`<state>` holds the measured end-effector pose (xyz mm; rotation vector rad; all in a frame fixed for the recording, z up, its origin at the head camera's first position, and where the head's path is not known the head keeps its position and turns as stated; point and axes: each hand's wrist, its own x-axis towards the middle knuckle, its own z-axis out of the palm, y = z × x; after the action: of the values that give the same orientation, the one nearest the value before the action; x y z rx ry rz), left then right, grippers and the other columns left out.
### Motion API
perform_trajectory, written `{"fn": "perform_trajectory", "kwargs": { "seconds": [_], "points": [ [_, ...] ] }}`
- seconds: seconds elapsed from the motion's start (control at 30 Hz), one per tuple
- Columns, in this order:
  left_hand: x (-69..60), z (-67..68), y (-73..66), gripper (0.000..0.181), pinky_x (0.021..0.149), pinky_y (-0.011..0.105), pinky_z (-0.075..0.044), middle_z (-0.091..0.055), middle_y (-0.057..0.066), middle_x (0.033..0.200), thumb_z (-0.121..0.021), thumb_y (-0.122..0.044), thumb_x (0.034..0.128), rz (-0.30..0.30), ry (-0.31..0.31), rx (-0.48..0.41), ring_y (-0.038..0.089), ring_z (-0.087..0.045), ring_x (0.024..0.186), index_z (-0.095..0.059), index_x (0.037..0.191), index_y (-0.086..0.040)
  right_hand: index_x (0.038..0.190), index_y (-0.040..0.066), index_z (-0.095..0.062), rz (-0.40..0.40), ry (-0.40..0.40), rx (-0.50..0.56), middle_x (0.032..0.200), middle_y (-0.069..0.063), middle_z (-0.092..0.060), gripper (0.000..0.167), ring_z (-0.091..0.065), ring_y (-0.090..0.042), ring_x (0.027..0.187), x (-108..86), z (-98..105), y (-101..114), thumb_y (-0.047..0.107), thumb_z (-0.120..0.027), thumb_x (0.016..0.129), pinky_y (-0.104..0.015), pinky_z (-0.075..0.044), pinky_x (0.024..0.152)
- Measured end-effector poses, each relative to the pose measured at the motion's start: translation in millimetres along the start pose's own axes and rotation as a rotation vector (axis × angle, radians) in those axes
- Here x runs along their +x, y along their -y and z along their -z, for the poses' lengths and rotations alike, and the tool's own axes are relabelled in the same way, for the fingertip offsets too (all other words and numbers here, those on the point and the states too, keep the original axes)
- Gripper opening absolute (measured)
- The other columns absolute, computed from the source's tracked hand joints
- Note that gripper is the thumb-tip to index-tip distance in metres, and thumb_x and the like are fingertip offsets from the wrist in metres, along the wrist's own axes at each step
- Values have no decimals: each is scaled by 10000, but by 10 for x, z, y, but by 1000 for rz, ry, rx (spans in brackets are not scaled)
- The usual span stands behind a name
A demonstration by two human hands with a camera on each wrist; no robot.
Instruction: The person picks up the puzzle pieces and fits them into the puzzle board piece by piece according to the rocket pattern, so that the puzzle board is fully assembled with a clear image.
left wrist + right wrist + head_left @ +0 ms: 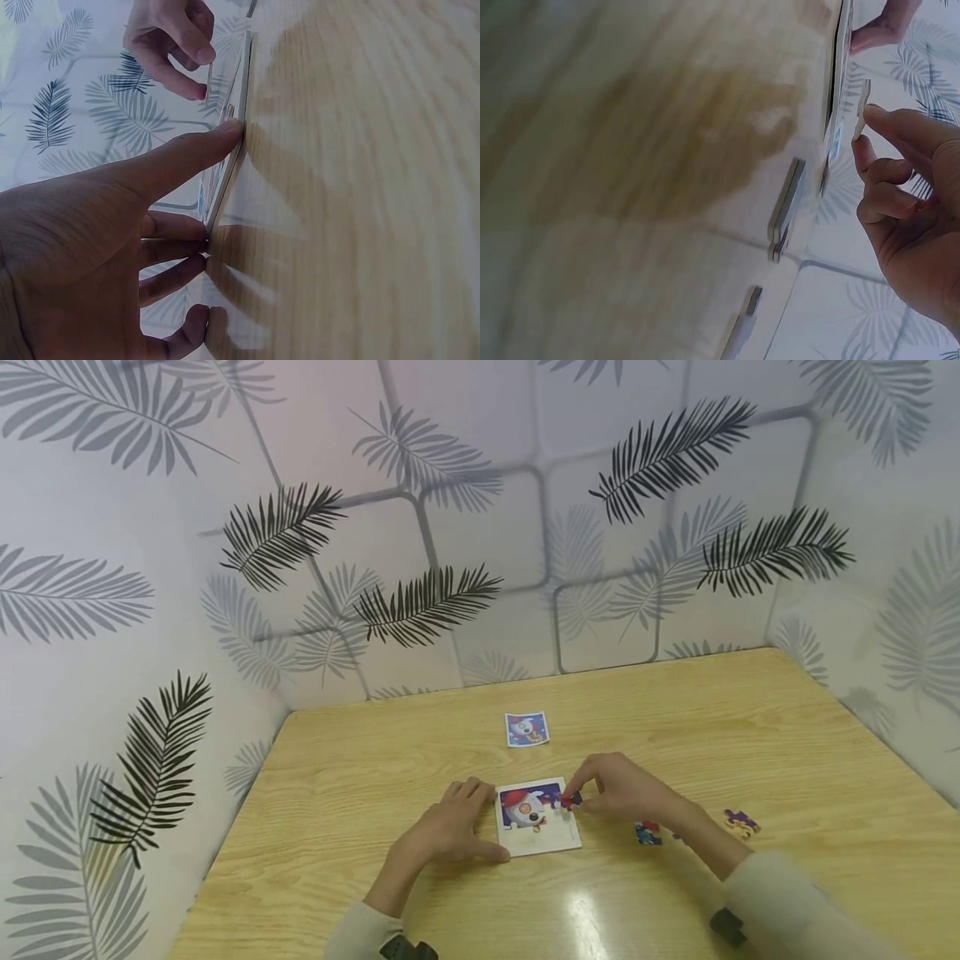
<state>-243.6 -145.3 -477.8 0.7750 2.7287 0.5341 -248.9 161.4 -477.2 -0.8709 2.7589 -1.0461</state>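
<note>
A square jigsaw puzzle board (543, 844) with a white border lies on the wooden table, partly filled with a picture of a white animal in a red cap. My left hand (453, 828) rests at its left side; the thumb (199, 150) touches the near corner and fingertips touch the left edge. Between thumb and index finger, my right hand (618, 787) pinches a red and blue puzzle piece (567, 802) over the board's right edge. In the right wrist view that thin piece (862, 112) is edge-on, raised above the table.
Behind the board lies a small picture card (527, 729) with a similar animal. Loose puzzle pieces (648, 832) lie under the right forearm, and others (741, 823) farther right. Patterned wall covering (495, 543) rises behind the wooden table (375, 752).
</note>
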Motion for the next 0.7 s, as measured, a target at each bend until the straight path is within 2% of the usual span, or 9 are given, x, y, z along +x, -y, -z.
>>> {"fn": "perform_trajectory", "kwargs": {
  "seconds": [0.13, 0.33, 0.47, 0.7],
  "points": [
    [7, 0, -5, 866, 1053, 629, -469, -479, 87, 1508, -880, -512, 787, 3, 2, -1, 340, -416, 1404, -511, 1461, -112, 966, 145, -836, 32, 7, -17, 1004, 32, -734, 255, -595, -193, 864, 48, -56, 60, -48, -773, 812, -252, -466, 703],
    [14, -10, -7, 846, 1061, 621, -466, -481, 83, 1508, -876, -514, 793, 5, 3, 1, 335, -418, 1402, -518, 1454, -125, 937, 143, -842, 47, 24, -60, 978, 45, -745, 247, -658, -179, 930, 119, -134, 98, -47, -778, 794, -292, -519, 787],
    [16, -9, -7, 852, 1060, 622, -467, -483, 85, 1507, -875, -516, 793, 5, 1, 5, 336, -419, 1402, -518, 1458, -122, 927, 146, -843, 42, 24, -88, 971, 49, -754, 232, -675, -178, 957, 139, -164, 124, -36, -787, 794, -370, -556, 864],
    [7, 11, -11, 860, 1068, 603, -470, -486, 80, 1498, -875, -520, 791, 2, 2, 10, 328, -422, 1399, -515, 1458, -114, 918, 137, -842, -5, 35, -92, 962, 49, -747, 223, -678, -192, 979, 164, -208, 182, -33, -796, 782, -449, -563, 917]
  ]
}}
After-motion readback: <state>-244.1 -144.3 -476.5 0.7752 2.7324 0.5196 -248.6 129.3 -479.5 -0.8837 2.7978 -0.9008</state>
